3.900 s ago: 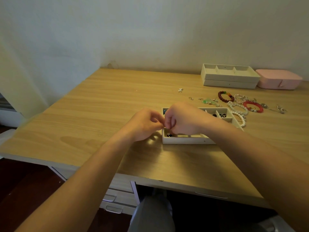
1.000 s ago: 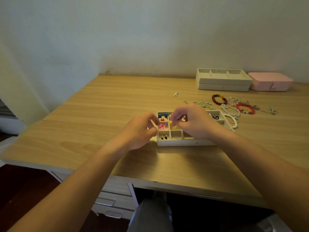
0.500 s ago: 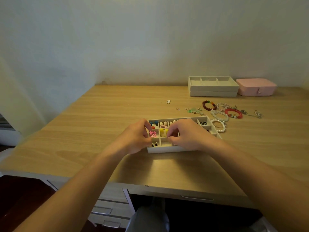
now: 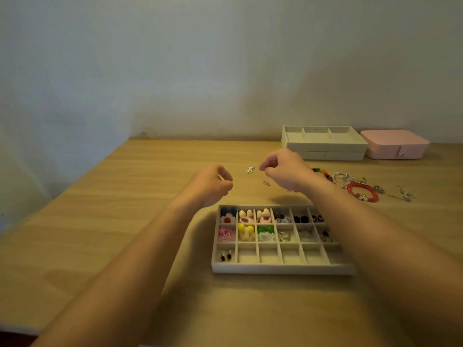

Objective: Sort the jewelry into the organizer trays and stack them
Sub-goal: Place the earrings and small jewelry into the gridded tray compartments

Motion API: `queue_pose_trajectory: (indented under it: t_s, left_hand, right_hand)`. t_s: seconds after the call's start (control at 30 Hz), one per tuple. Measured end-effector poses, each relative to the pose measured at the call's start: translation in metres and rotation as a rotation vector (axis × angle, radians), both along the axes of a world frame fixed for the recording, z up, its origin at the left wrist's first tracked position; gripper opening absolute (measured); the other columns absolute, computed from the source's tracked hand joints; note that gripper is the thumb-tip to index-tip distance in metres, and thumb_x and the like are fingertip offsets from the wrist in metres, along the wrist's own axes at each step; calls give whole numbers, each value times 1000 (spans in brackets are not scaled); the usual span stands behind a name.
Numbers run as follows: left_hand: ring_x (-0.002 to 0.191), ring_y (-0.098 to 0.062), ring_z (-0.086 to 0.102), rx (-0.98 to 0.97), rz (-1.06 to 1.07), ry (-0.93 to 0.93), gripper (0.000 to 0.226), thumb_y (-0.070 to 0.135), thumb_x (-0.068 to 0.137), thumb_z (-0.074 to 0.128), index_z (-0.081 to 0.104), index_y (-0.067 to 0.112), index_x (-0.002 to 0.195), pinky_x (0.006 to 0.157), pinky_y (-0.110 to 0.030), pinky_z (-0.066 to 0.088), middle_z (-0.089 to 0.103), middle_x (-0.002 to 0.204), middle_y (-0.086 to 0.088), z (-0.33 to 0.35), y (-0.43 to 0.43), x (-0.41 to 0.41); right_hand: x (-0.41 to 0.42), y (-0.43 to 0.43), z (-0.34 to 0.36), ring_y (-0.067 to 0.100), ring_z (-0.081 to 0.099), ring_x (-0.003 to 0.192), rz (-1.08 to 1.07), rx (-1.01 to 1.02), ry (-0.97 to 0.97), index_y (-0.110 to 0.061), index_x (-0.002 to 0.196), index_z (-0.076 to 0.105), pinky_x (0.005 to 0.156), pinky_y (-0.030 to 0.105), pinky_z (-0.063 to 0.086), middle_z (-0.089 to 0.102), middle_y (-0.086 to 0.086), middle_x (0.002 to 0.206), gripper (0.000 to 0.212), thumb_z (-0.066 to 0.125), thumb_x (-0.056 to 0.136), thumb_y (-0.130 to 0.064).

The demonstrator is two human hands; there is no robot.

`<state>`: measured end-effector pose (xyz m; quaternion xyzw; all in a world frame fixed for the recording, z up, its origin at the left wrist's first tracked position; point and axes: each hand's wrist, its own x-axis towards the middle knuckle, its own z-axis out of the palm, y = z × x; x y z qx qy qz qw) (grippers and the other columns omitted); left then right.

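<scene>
From the head camera, a pale wood-grain tabletop (image 4: 120,221) carries a shallow beige organizer tray (image 4: 280,268), rectangular and matte, split by thin walls into a grid of small square cells. It lies near the front edge, between the two forearms. The far and middle rows hold small glossy earrings (image 4: 246,232) in white, pink, yellow, green and black, and a black pair lies in the near-left cell. Both hands hover above the tabletop beyond the tray. The left hand (image 4: 213,185) has its fingers curled, thumb and forefinger tips together. The right hand (image 4: 285,171) is curled likewise, its fingers close to a tiny white-and-dark earring (image 4: 250,169). Whether either hand pinches anything I cannot tell. Thin metal hoops (image 4: 266,183) lie just beside. To the right lie a red beaded bracelet (image 4: 362,192), a dark multicoloured bracelet (image 4: 323,172) and silvery chains (image 4: 344,177). At the wall, two stacked trays (image 4: 323,147) stand beside a smooth pink case (image 4: 393,146) with rounded corners.
</scene>
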<state>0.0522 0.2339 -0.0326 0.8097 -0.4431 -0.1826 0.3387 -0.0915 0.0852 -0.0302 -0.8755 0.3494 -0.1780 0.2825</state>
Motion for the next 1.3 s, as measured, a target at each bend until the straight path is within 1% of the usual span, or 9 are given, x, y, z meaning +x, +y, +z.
queue_pose_trajectory:
  t_s: [0.13,0.23,0.3,0.4,0.6,0.77,0.87,1.1,1.3]
  left_hand:
    - [78,-14,60,-128,107,158,8,15,96,60,64,19,102,70,-30,50,66,87,-1,-15,-48,20]
    - [77,-15,59,-164,149,239,9,16,98,59,65,18,104,71,-31,52,66,86,-1,-25,-71,31]
    - [77,-16,60,-177,163,267,9,17,98,59,66,20,102,78,-36,56,66,86,0,-33,-81,37]
    - [76,-18,61,-219,176,292,10,16,97,58,67,20,99,77,-38,57,68,86,-1,-42,-88,45]
    - [84,-14,63,-268,170,273,7,20,98,60,63,25,101,68,-28,52,67,97,1,-54,-83,45]
    - [88,-17,65,-262,173,246,8,22,97,61,64,24,104,81,-37,59,66,100,1,-58,-81,47]
    - [88,-17,66,-269,165,232,8,22,96,62,64,27,101,79,-39,60,67,99,3,-58,-79,46]
    - [89,-15,65,-275,122,213,9,21,96,62,64,27,102,75,-34,59,66,100,4,-60,-74,41]
    - [90,-15,64,-329,114,250,9,21,97,61,64,25,105,71,-29,55,67,99,3,-56,-66,37]
  right_hand:
    - [32,-31,-9,21,61,111,-28,17,101,-21,119,71,90,31,54,66,3,120,37,51,99,2]
    - [55,-46,-18,24,63,112,-6,-13,190,-22,127,68,96,39,57,65,5,126,39,54,97,-2]
    - [66,-56,-22,25,62,115,8,-74,263,-24,130,67,97,35,53,64,5,130,38,55,98,-8]
    - [79,-70,-26,24,61,116,9,-94,294,-24,126,68,92,29,47,67,3,128,29,56,101,-20]
    - [89,-75,-25,19,64,98,-1,-84,306,-20,108,77,87,34,54,72,-1,107,27,80,87,-37]
    - [92,-70,-27,18,66,88,-30,-63,311,-20,95,78,77,33,55,74,0,97,21,84,83,-35]
    - [89,-65,-25,20,67,83,-18,-8,339,-19,90,74,67,31,52,73,3,91,16,81,86,-34]
    - [80,-47,-18,21,64,92,72,42,397,-16,99,70,84,38,56,69,4,95,15,73,93,-29]
    - [71,-35,-10,18,64,88,125,40,304,-16,95,69,79,34,55,69,1,91,12,67,98,-27]
